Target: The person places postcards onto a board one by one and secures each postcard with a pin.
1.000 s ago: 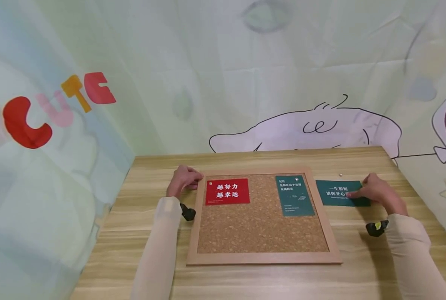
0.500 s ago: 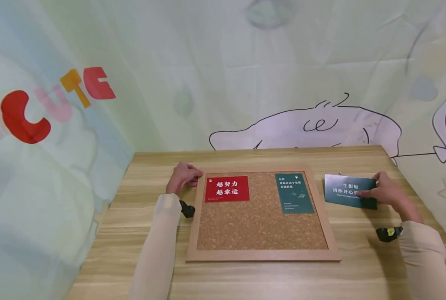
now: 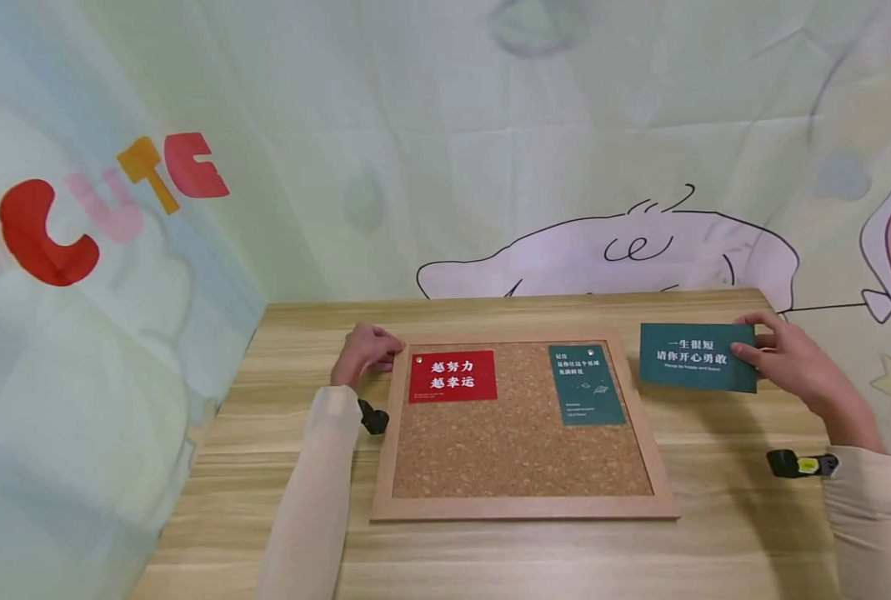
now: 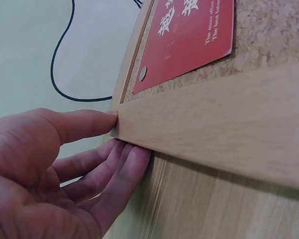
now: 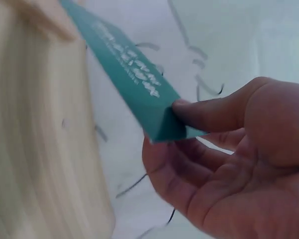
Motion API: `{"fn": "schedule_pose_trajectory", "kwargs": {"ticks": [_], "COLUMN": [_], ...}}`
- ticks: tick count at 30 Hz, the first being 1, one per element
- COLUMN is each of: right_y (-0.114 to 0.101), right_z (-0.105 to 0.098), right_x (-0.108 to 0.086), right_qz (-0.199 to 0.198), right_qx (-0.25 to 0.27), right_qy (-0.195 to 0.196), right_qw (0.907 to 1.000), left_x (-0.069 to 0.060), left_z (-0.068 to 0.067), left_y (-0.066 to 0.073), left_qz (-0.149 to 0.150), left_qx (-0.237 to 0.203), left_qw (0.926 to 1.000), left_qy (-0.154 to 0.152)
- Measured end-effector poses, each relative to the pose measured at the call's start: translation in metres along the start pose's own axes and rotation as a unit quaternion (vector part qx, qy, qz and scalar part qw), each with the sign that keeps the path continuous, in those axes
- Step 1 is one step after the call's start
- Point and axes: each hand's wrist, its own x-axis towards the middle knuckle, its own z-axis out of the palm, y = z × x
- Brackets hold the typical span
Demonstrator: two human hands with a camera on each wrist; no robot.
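A wood-framed cork board (image 3: 520, 462) lies on the table. Its far left corner is between the thumb and fingers of my left hand (image 3: 367, 354); the left wrist view shows the thumb (image 4: 89, 124) at the corner and the fingertips against the frame's lower edge. Pinned at the board's upper left is a red card (image 3: 453, 375); a teal card (image 3: 588, 385) hangs upright at its upper right. My right hand (image 3: 798, 358) pinches another teal card (image 5: 124, 74) by its right end, thumb on the printed face, raised off the table beside the board.
The wooden table (image 3: 505, 558) runs up to a printed cloth backdrop (image 3: 340, 167) at the back and sides. A silver pin (image 4: 143, 73) shows in the red card's corner, and a light pin (image 3: 591, 352) in the upright teal card.
My right hand has lifted the loose teal card off the table, moving up and slightly right with it. The left hand stays at the board's corner.
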Motion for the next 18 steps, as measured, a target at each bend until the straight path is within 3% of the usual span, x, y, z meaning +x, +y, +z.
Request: {"fn": "schedule_pose_trajectory", "kwargs": {"ticks": [7, 18], "right_y": [-0.026, -0.049], "right_z": [0.024, 0.08], "right_x": [-0.01, -0.027], "right_qz": [-0.032, -0.017], "right_qx": [0.065, 0.111], "right_qy": [-0.039, -0.111], "right_qw": [0.9966, 0.9874], "left_x": [0.0, -0.001], "left_z": [0.001, 0.0], "left_y": [0.0, 0.001], "left_qz": [-0.007, -0.013], "left_qx": [-0.003, 0.001], "left_qw": [1.0, 0.9999], "left_qy": [0.001, 0.005]}}
